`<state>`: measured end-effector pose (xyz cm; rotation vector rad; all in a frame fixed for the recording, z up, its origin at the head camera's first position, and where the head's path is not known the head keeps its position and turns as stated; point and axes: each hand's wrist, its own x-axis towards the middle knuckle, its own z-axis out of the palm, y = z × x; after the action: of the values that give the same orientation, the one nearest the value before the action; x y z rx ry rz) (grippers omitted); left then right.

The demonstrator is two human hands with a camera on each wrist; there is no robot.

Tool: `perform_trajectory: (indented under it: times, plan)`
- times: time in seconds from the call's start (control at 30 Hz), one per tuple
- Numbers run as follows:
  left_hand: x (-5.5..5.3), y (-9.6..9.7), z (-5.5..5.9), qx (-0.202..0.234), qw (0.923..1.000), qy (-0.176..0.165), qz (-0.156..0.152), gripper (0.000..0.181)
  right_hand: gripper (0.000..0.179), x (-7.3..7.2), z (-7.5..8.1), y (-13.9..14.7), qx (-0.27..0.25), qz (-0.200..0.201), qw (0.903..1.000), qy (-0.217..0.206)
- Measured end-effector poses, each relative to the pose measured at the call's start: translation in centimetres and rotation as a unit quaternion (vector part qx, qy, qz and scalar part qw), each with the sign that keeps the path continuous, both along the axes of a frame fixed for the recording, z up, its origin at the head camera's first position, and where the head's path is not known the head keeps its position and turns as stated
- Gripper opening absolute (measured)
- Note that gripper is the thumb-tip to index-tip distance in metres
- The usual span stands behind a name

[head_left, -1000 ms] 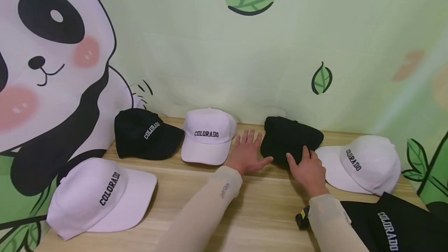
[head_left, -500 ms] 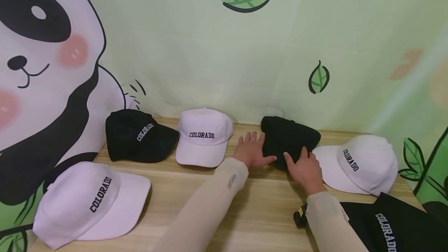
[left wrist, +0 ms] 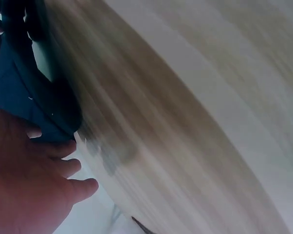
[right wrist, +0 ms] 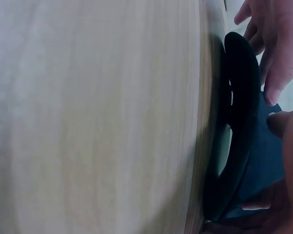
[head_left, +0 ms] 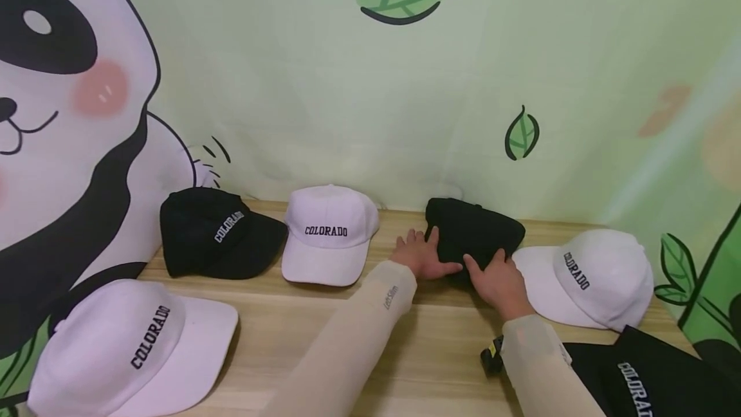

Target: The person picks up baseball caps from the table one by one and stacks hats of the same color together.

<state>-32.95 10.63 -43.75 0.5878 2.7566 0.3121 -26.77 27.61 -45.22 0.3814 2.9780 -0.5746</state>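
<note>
- Pale green backdrop [head_left: 289, 82] fills the far side, a printed panda [head_left: 118, 24] beaming at left.
- Next, the wooden table [head_left: 446, 352], caps spread across it.
- Front left, a big white cap [head_left: 98, 340].
- Now the one under attention: a black cap [head_left: 475, 230], near the back edge, right of centre.
- And both hands are on it! Left hand [head_left: 425, 257], fingers spread, touches its left side; right hand [head_left: 498, 285], fingers loosely extended, rests at its right.
- Smallest, a little black object [head_left: 492, 359] near the right sleeve [head_left: 541, 365].
</note>
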Motion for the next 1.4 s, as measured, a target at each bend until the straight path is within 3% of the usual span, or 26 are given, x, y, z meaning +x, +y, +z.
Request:
perform_trajectory:
  times: [0.3, 0.63, 0.87, 1.0, 1.13, 1.4]
  plan:
    - [-0.2, 0.2, -0.3, 0.034, 0.9985, -0.040, 0.018, 0.094, 0.094, -0.4, -0.1, -0.3, -0.016, -0.009, 0.9997, 0.014]
    - [-0.8, 0.3, -1.1, 0.059, 0.9971, -0.046, 0.015, 0.084, 0.092, -0.2, 0.1, -0.7, -0.026, -0.046, 0.9986, -0.006]
    - [-1.1, 0.5, -0.8, 0.087, 0.9943, -0.054, 0.028, 0.071, 0.089, -0.4, 0.4, -0.4, -0.102, -0.091, 0.9898, 0.039]
    - [-1.2, 0.1, -0.5, 0.127, 0.9893, -0.066, 0.028, 0.069, 0.091, -0.5, 0.4, 0.0, -0.139, -0.109, 0.9832, 0.046]
    - [-1.2, -0.5, -0.4, 0.178, 0.9824, -0.052, 0.025, 0.066, 0.092, -0.3, 0.5, 0.1, -0.160, -0.111, 0.9800, 0.043]
    - [-1.2, -1.5, -0.1, 0.263, 0.9615, -0.026, 0.075, 0.059, 0.092, 0.0, 0.4, 0.0, -0.200, -0.110, 0.9712, 0.069]
